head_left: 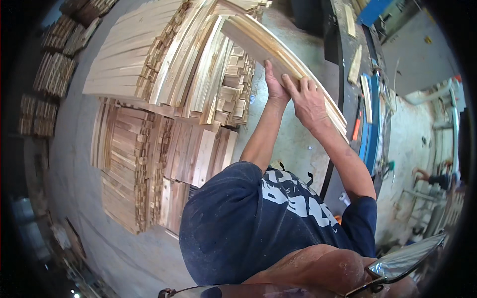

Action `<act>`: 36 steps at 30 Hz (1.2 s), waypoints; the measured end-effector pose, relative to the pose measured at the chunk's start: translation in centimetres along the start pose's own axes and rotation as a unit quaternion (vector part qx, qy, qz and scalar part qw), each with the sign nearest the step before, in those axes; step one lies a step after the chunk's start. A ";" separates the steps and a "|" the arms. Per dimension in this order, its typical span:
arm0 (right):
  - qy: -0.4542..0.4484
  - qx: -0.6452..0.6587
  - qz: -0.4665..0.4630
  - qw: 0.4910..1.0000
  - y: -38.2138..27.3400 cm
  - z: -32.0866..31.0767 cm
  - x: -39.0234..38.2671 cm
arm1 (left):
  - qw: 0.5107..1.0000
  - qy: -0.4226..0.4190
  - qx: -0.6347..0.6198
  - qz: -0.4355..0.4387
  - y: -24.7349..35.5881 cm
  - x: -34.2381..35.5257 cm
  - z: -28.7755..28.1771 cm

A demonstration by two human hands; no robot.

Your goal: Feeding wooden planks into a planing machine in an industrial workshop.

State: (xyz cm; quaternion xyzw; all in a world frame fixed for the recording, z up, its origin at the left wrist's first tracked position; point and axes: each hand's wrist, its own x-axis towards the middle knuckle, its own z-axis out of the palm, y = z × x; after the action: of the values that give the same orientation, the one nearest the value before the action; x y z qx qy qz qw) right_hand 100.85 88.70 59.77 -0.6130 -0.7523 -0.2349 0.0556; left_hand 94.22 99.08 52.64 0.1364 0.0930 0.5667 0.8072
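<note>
Head view: stacked wooden boards [124, 64] are filling the left and centre, their stepped ends showing as they are lying tier upon tier. A dark workbench [350, 102] with blue parts is running along the right, beyond a strip of floor. Between stacks and bench, a bundle of long boards [279, 49] is slanting from upper left to lower right, held in both hands; its upper end is overlapping the stacks in view, and whether it is touching them cannot be told. Thin wooden strips [355, 64] are lying on the bench. The right hand [309, 102] is gripping the bundle near its middle, fingers bending over the upper edges. The left hand [277, 87] is supporting it just beside, thumb lying against the near face; its other fingers are hidden, their spread impossible to tell. A red-handled tool [357, 124] is lying on the bench.
</note>
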 end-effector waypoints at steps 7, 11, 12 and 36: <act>-0.023 0.091 -0.008 0.996 5.7 5.2 10.2 | 0.985 0.038 -0.157 0.059 -0.4 12.6 -1.6; -0.067 0.261 0.059 0.961 8.8 6.6 17.5 | 0.994 -0.026 -0.089 0.052 -0.4 22.5 -6.1; -0.084 0.357 0.101 0.925 10.5 7.9 18.4 | 0.996 -0.021 -0.085 0.025 -0.5 24.0 -5.9; -0.105 0.814 0.296 0.489 29.3 22.6 35.6 | 0.989 -0.081 -0.109 -0.055 -0.3 46.6 -1.8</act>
State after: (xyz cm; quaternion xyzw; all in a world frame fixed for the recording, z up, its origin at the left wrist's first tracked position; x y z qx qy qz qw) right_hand 124.65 134.18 61.41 -0.5017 -0.3837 0.5784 0.5164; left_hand 109.80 143.03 51.09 0.0871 -0.0275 0.5150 0.8523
